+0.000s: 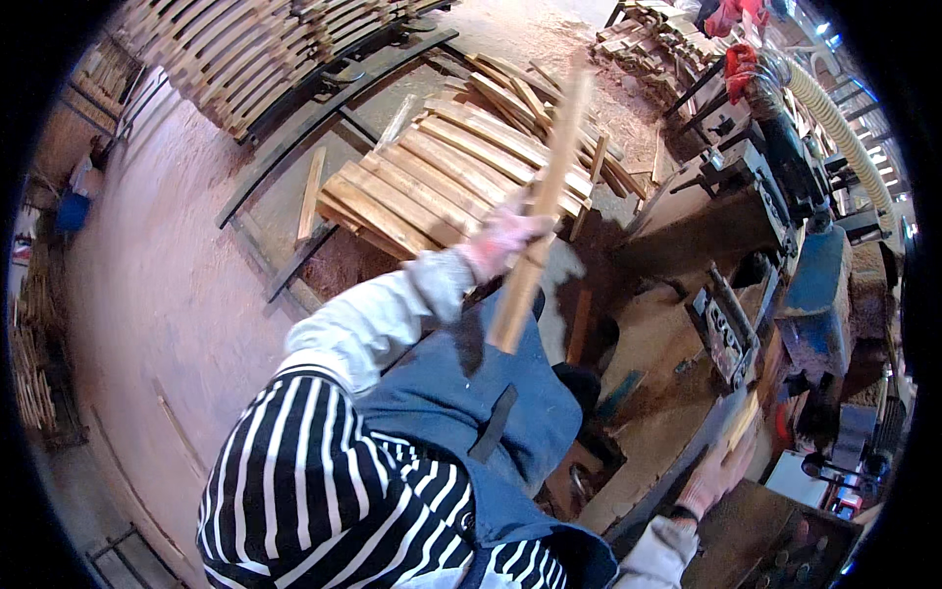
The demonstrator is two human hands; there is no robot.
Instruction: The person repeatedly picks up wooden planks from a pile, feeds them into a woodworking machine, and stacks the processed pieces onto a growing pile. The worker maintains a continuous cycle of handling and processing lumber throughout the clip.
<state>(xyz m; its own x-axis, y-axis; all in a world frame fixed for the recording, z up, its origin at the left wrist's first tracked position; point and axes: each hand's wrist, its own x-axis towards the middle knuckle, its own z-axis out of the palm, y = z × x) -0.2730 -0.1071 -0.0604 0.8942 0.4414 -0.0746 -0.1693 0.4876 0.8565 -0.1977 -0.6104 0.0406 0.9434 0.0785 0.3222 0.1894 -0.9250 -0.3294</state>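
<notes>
My left hand (498,240), in a pale pinkish glove, is closed around a long wooden strip (559,162). That strip is raised and tilted over my blue apron, its upper end blurred. Beneath and behind it lies a stack of wooden boards (432,172). Out to the right, my gloved right hand (721,476) grips the near end of another wooden strip (743,420) at the woodworking machine's table (667,461). Its fingertips are partly hidden by the wood. The roller feed unit (724,339) stands just beyond that strip.
A black metal rail frame (339,103) runs beside the boards. Tall stacks of slats (221,54) stand at the far left. A ribbed dust hose (834,108) hangs over the machine at right. Sawdust covers the floor (167,265). More loose wood (648,44) lies at the back.
</notes>
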